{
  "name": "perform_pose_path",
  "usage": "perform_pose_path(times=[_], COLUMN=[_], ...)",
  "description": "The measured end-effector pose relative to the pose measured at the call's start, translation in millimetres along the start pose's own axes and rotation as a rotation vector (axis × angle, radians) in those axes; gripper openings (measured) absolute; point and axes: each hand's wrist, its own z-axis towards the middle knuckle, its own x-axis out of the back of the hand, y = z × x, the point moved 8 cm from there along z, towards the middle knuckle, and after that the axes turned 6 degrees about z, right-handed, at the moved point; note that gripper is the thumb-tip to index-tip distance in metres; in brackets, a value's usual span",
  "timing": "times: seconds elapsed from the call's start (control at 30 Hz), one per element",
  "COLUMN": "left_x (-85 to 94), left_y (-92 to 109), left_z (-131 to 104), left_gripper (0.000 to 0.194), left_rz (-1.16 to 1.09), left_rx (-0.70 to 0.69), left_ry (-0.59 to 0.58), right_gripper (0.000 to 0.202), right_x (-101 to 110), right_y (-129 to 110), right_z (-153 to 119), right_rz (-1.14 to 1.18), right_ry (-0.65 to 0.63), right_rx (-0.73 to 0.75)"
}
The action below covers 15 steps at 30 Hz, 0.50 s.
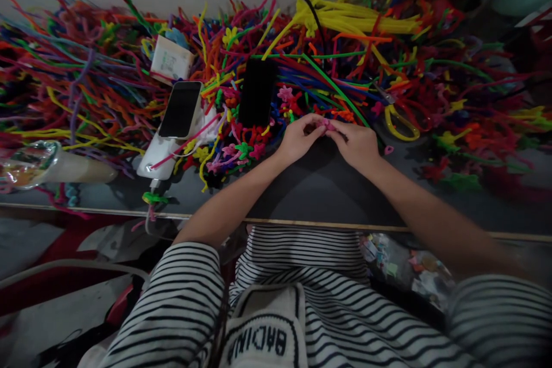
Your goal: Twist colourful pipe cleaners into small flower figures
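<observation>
A small pink pipe cleaner piece (328, 125) is pinched between the fingertips of both hands, above the dark tabletop. My left hand (301, 137) is closed on it from the left, thumb against fingers. From the other side my right hand (357, 144) grips it too, with the fingers curled. Its exact shape is partly hidden by the fingers. A small pink loop (388, 150) lies just right of my right hand. Scissors with a yellow and a red handle (402, 123) rest further right, among finished-looking pipe cleaner flowers (451, 139).
Heaped pipe cleaners (107, 86) in many colours line the back of the table (302, 201). A black phone (257, 92), a second phone (181, 109), a white power bank (157, 156) with a cable, a small white box (171, 59) and a lidded plastic cup (77, 167) lie leftward.
</observation>
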Motion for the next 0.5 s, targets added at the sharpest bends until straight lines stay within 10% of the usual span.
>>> perform_pose_path(times=[0.5], left_x=[8.6], left_y=[-4], left_z=[1], left_gripper=[0.016], left_rz=[-0.082], left_rx=[0.069], left_ry=[0.131], right_gripper=[0.043], right_x=[-7], right_y=[20], right_z=[4], right_rz=[0.69], right_ry=[0.062], right_rx=[-0.258])
